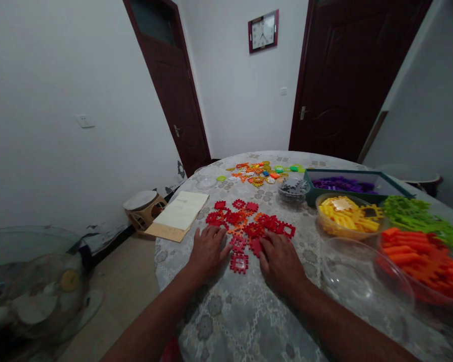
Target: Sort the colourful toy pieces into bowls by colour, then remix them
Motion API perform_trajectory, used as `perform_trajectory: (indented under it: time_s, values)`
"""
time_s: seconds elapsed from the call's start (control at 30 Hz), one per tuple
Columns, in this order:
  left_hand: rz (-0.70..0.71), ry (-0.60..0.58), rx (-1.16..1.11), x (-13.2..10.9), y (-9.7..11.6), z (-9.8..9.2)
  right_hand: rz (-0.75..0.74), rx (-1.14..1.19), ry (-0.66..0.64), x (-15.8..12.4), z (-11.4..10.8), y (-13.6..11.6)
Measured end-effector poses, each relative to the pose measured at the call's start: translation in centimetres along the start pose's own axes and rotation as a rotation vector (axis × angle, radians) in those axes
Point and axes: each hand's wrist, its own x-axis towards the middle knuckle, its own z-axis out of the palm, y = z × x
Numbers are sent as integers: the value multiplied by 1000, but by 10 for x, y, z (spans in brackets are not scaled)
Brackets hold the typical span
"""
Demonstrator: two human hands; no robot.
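Observation:
A loose pile of red toothed plastic building pieces (pixel 236 217), mixed with a few orange ones (pixel 237 230), lies on the lace-patterned tablecloth in front of me. My left hand (pixel 210 251) rests palm down at the pile's near left side, its fingers spread and holding nothing. Just right of it are two red square frames (pixel 239 263), one nearer to me than the other. At the near right edge, my right hand (pixel 281 259) lies palm down with loosely bent fingers, its tips touching or beside a flat red piece (pixel 255 247). I see nothing gripped in it.
An open notebook (pixel 183 211) lies at the left table edge. Mixed colored pieces (pixel 256 173) are farther back. Rightward stand a bowl of dark pieces (pixel 292 188), a box of purple pieces (pixel 362 177), a yellow-filled bowl (pixel 347 232), orange sticks (pixel 409 249) and a transparent container (pixel 362 296).

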Motion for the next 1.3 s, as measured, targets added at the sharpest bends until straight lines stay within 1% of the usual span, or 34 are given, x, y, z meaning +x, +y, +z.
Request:
perform_trajectory:
  time_s: [0.1, 0.17, 0.23, 0.3, 0.37, 0.47, 0.53, 0.63, 0.73, 0.83, 0.93, 1.07, 1.2, 1.3]
  values:
    - [83, 45, -10, 6, -1, 6, -6, -23, 22, -1, -1, -4]
    - [129, 28, -10, 12, 1, 12, -19, -49, 12, -2, 1, -6]
    - [135, -15, 4, 18, 4, 14, 13, -95, 6, -3, 5, -4]
    - [117, -37, 22, 23, 9, 11, 85, -146, 19, -3, 10, 0]
    - [101, -24, 33, 26, 16, 6, 132, -173, 33, -3, 13, 4]
    - [140, -2, 2, 36, 29, 1, 123, -157, 27, -1, 12, 4]
    - [193, -15, -32, 49, 37, 3, 101, -127, 10, -1, 9, 1]
    - [247, -82, -50, 77, 49, 16, 84, -84, -9, -1, 5, -4]
    - [286, -161, -37, 107, 57, 30, 96, -47, -25, -1, 5, -6]
    - [327, -186, -23, 130, 64, 37, 116, -9, -26, -1, 7, -6]
    - [351, -183, -3, 146, 72, 39, 119, 43, -16, 1, 6, -6]
    - [308, -163, 33, 164, 85, 43, 116, 101, 3, 3, 7, -5]
    - [286, -128, 40, 177, 99, 47, 96, 138, 23, 2, 11, -3]
    - [264, -88, 36, 184, 107, 46, 84, 173, 37, 2, 13, -2]
